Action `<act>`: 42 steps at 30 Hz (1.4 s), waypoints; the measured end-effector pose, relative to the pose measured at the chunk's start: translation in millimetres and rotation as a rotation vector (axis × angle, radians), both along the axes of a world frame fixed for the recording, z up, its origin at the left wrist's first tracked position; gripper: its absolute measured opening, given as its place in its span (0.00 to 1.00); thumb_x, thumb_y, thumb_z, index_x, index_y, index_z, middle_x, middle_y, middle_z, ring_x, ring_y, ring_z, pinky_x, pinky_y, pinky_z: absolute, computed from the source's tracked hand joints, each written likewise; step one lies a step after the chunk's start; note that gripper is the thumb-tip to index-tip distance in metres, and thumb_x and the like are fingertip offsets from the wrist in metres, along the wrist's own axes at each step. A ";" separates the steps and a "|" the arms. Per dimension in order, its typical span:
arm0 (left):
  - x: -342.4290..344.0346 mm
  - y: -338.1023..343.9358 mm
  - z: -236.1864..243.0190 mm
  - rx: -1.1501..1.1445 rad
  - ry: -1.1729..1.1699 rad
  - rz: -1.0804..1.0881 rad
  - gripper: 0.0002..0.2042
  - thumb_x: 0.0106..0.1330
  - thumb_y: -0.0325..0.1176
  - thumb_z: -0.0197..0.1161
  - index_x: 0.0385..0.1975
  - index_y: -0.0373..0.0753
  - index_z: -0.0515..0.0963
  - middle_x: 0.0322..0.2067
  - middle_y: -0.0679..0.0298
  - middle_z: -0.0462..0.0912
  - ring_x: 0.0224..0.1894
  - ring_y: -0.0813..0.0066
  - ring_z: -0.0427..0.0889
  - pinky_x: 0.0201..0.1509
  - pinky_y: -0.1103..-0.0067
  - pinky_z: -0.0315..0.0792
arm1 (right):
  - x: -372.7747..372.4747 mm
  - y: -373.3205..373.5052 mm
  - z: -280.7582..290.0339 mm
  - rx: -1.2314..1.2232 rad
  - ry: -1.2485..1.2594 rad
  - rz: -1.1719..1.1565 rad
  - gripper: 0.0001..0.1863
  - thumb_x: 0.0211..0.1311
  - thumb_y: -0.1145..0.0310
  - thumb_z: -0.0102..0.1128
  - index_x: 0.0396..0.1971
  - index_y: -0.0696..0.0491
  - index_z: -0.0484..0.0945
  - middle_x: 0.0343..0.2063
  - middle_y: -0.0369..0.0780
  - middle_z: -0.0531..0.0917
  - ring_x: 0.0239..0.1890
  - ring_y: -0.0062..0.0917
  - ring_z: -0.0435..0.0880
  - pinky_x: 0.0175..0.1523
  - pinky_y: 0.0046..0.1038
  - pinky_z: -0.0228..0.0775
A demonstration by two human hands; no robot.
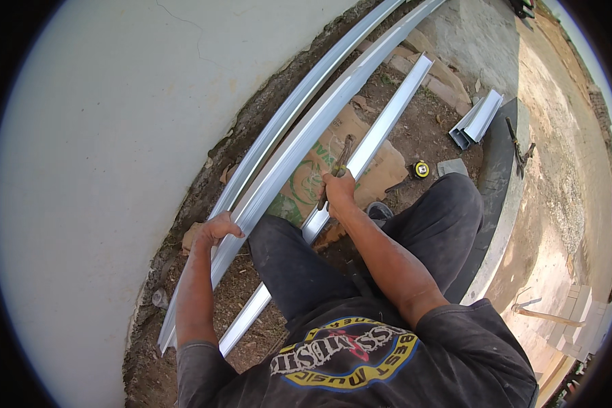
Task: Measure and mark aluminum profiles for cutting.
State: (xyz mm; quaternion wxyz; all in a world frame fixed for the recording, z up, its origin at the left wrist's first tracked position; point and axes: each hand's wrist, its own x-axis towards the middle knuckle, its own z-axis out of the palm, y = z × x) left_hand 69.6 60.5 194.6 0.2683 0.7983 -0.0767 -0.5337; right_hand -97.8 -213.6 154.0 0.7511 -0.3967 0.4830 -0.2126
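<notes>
Beside wall [102,170]: three rails [298,151] (right hand [341,188]: one tool [344,154])

The left of two head-worn fisheye cameras looks steeply down, close above the charcoal short-sleeved printed T-shirt [360,367] at the bottom of the frame. It faces forward past the bent knees, with the bare left hand [217,230] and bare right hand [340,187] near the centre. The lens bows the long silvery metal channels [299,146] toward the upper edge; at the squeezed lower-right rim, shapes are perhaps too distorted to judge.
</notes>
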 end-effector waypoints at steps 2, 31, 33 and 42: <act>12.1 3.5 -26.3 -0.041 0.040 -0.004 0.40 0.32 0.34 0.72 0.53 0.24 0.70 0.45 0.51 0.76 0.48 0.60 0.76 0.52 0.70 0.71 | -12.0 12.2 -0.6 -0.014 0.013 0.072 0.09 0.61 0.75 0.60 0.36 0.57 0.68 0.19 0.38 0.74 0.15 0.24 0.74 0.18 0.29 0.67; 10.7 9.4 -81.1 -0.079 0.090 0.031 0.25 0.32 0.32 0.69 0.34 0.24 0.80 0.30 0.58 0.80 0.33 0.66 0.77 0.41 0.71 0.71 | -39.0 7.0 -51.3 -0.466 0.449 0.852 0.17 0.57 0.65 0.58 0.40 0.62 0.80 0.34 0.52 0.83 0.39 0.43 0.84 0.47 0.42 0.73; 10.0 7.3 -81.8 -0.058 0.071 0.038 0.26 0.32 0.32 0.69 0.36 0.24 0.80 0.31 0.57 0.80 0.35 0.66 0.77 0.42 0.71 0.71 | -45.0 13.7 -47.7 -0.480 0.447 0.876 0.18 0.57 0.65 0.58 0.43 0.62 0.79 0.36 0.53 0.83 0.42 0.44 0.83 0.49 0.42 0.72; -18.4 -9.6 -63.8 0.079 -0.130 -0.061 0.35 0.35 0.37 0.71 0.47 0.24 0.75 0.38 0.53 0.79 0.40 0.64 0.77 0.46 0.72 0.70 | -49.0 37.7 -18.0 -0.168 0.455 0.942 0.36 0.56 0.71 0.51 0.68 0.53 0.61 0.51 0.55 0.78 0.52 0.46 0.79 0.57 0.35 0.70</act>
